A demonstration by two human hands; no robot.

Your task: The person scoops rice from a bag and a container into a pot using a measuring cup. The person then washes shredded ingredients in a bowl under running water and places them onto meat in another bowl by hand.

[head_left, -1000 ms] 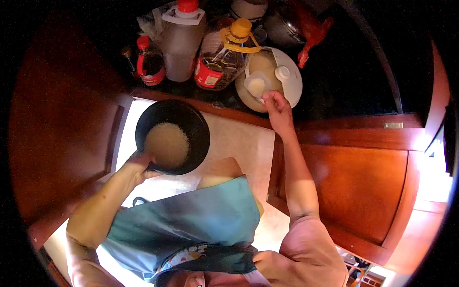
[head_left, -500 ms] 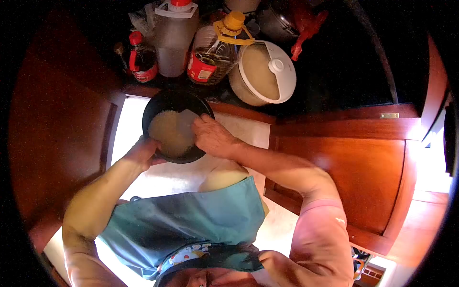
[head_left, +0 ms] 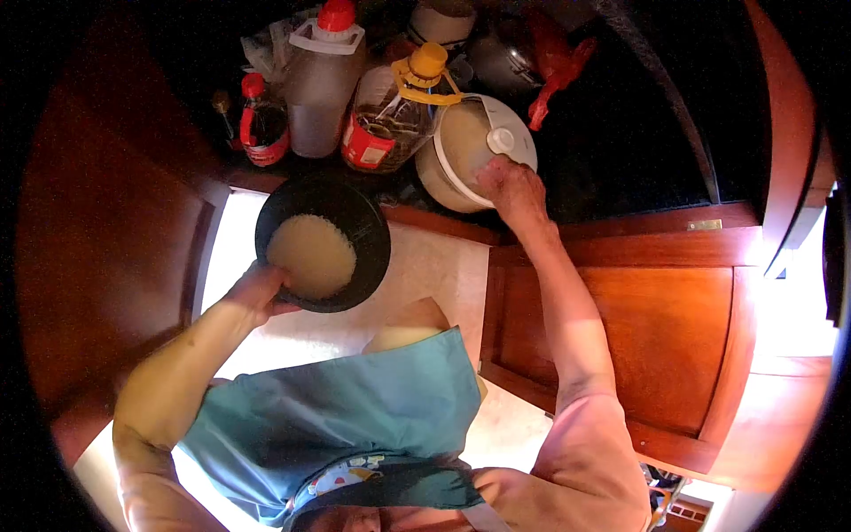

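Head view: dark pot (head_left: 370, 232) in left hand (head_left: 259, 292), container (head_left: 432, 177) at right hand (head_left: 516, 188).

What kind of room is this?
Probably a kitchen: the left hand holds a dark pot with what looks like rice in it, a big yellow-capped bottle stands behind, and there's a teal apron.

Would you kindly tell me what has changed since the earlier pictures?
Half a second ago the right hand was at the dark bowl; it has since moved right and forward, back to the white-lidded container. What it grips is hard to see. The left hand still holds the bowl, and the bottles stand where they were.
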